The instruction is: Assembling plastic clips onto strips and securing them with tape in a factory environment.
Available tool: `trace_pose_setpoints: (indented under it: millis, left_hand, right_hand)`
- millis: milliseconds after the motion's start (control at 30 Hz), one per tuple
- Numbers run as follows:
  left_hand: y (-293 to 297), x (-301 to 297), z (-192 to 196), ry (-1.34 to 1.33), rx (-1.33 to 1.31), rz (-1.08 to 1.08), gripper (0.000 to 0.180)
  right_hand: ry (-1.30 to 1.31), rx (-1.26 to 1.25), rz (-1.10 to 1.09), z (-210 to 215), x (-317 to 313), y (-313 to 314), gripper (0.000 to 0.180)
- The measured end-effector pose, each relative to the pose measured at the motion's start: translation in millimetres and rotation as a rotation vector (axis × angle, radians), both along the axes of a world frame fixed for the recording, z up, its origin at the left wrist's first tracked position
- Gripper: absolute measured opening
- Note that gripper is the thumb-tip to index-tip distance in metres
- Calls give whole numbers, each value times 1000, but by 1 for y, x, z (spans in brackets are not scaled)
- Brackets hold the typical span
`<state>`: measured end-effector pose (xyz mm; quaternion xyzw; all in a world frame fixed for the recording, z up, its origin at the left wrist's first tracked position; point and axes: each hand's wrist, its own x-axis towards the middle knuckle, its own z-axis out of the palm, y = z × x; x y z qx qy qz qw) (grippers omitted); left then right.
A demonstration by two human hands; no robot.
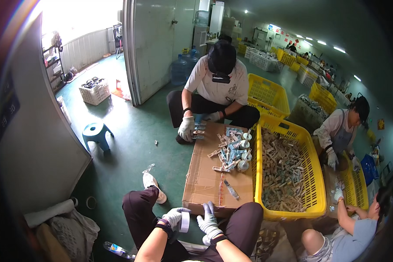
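My left hand point(174, 217), in a pale knit glove, is closed around a roll of white tape point(184, 222) in front of my knees. Beside it, my right hand point(209, 223), also gloved, is open with its fingers stretched out by the near edge of a cardboard box point(205, 174). On the box lies a pile of blue and white clip-like pieces point(229, 153). Several round, pale rolls or discs point(243, 165) sit at its right side. A slim greyish strip point(231, 190), whose kind I cannot make out, lies nearer to me.
A co-worker point(218, 78) sits across the box, gloved hands on clip pieces. To the right stands a yellow crate point(258, 183) full of small clips; two more people work beyond it. A blue stool point(96, 132) and a plastic bottle point(118, 249) are at the left.
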<state>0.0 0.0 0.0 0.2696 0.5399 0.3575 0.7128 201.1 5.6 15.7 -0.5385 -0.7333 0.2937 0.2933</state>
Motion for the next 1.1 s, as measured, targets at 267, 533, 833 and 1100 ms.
trace_pose_setpoints:
  millis: [267,533,833,1100]
  left_hand:
    - [4,8,1,-31,-18,33,32]
    - [4,8,10,18,-30,39,29]
    - [8,10,2,-36,-43,89,28]
    - [2,10,11,-46,-57,88,27]
  right_hand:
    - [96,46,-29,-2,2,5,62]
    - [199,55,-54,-9,-3,4,57]
    - [168,104,-67,-18,-3,9,58]
    - [162,100,-65,-12,-3,4,57]
